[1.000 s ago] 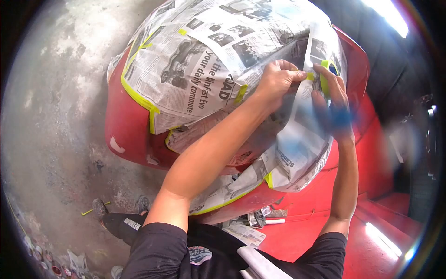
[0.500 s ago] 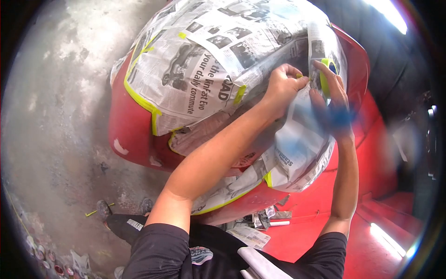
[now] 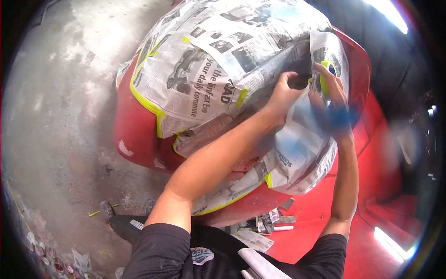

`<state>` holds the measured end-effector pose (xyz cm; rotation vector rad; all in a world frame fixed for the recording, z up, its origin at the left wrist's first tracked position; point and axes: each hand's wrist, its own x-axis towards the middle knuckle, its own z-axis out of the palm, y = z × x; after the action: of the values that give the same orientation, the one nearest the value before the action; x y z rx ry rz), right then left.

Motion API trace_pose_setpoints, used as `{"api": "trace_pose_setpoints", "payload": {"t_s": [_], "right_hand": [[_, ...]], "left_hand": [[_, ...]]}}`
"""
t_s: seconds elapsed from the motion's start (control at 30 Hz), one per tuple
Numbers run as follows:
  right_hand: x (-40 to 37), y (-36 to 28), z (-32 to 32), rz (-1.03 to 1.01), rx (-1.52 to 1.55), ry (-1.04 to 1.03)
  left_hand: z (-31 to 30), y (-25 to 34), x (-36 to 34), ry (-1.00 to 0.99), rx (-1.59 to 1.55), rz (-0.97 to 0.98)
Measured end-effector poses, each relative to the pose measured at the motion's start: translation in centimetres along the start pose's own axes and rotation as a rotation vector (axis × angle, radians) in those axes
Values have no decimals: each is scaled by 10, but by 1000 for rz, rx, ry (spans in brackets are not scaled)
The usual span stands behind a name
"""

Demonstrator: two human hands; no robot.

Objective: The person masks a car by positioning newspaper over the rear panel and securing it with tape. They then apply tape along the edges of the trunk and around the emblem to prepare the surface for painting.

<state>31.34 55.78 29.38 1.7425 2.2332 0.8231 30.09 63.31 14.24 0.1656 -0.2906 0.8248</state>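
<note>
My left hand (image 3: 283,97) hovers at the edge of a newspaper sheet, its thumb and forefinger apart with nothing visible between them. A roll of yellow-green masking tape (image 3: 324,83) sits in my right hand (image 3: 333,95), whose fingers rest along the paper. Between the hands, a small bit of yellow tape (image 3: 309,82) shows at the sheet's edge. Newspaper (image 3: 204,69) covers much of the red car body (image 3: 132,146), with strips of yellow tape (image 3: 143,101) along its border. A blue smear blurs my right wrist.
Bare concrete floor (image 3: 69,135) lies at the left, where cans and litter (image 3: 51,260) gather in the lower corner. Scraps of paper (image 3: 253,239) lie below the car on a red surface (image 3: 306,232). Rolled white paper (image 3: 262,265) lies against my shirt. Dark sheeting (image 3: 390,60) hangs at the right.
The left thumb and forefinger, pinched together at the paper's edge before, have spread and drawn slightly back to the left. The right hand stays on the paper with the tape roll.
</note>
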Motion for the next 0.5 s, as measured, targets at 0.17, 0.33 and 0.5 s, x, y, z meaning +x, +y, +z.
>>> {"api": "trace_pose_setpoints", "payload": {"t_s": [0.17,0.33,0.5], "right_hand": [[-1,-1,1,-4,9,20],[-2,1,0,23,19,15],[-2,4,3,3,36,35]], "left_hand": [[-15,-22,29,-143,162,184],[-20,-11,19,-260,108,75],[-25,0,20,-398,-115,-154]]}}
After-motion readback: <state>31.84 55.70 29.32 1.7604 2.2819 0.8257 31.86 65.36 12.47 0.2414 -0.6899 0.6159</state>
